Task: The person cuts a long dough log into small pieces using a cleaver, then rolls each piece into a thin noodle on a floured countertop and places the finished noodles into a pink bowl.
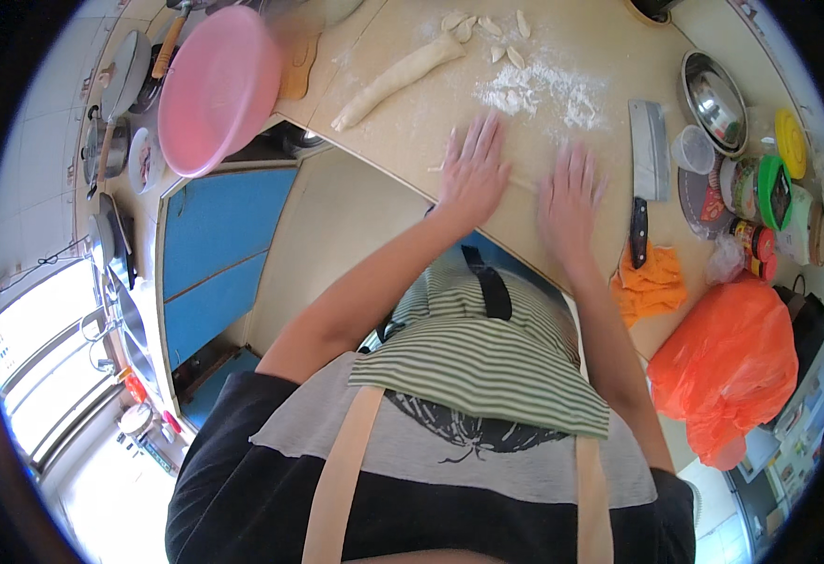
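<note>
My left hand point(474, 173) lies palm down on the wooden worktop point(398, 151), fingers stretched out and dusted with flour. A thin strand of dough point(522, 183) runs beneath it; one end pokes out to its left and another stretch shows between my hands. My right hand point(570, 201), slightly blurred, is also flat and palm down at the strand's other side. The part under the palms is hidden. Beyond my left hand is a thick dough log point(401, 81). Several small dough pieces point(491, 27) and a patch of white flour point(518, 90) are farther back.
A cleaver point(648, 151) rests right of my right hand, its handle by an orange cloth point(655, 282). Steel bowls point(715, 102), jars point(775, 190) and a red plastic bag point(729, 359) line the right side. A pink basin point(218, 92) stands at the left, above blue cabinet doors point(222, 225).
</note>
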Motion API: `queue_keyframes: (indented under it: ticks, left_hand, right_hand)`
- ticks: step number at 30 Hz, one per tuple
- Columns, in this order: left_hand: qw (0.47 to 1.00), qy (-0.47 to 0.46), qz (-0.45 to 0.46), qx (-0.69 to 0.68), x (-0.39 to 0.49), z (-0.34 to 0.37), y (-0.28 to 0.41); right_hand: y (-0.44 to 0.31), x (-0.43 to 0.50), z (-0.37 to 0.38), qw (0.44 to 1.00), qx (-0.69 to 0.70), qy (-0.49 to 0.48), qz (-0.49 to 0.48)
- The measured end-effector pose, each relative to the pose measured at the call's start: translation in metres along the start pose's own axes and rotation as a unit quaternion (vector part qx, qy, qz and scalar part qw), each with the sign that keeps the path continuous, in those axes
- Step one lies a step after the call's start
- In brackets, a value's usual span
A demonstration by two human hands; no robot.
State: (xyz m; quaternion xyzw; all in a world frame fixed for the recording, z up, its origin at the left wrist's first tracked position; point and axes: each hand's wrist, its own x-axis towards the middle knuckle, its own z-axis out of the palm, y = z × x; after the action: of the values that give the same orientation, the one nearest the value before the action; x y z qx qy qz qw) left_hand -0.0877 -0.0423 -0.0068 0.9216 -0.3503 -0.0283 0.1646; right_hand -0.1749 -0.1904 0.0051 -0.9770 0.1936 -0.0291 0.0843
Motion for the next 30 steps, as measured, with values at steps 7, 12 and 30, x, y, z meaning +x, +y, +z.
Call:
queue_keyframes:
  ticks: [7,12,30]
  left_hand:
    - [1.0,0.009,0.008,0.015,0.004,-0.008,-0.015]
    - [0.999,-0.012,0.036,0.015,0.008,-0.006,-0.035]
    - [0.997,-0.031,0.054,0.037,-0.028,-0.024,-0.068]
  right_hand:
    - [0.015,-0.009,-0.003,1.0,0.024,-0.008,0.005]
    - [0.032,-0.012,0.013,0.998,0.054,0.041,-0.004]
    - [0.043,-0.065,-0.019,0.999,-0.03,-0.024,-0.023]
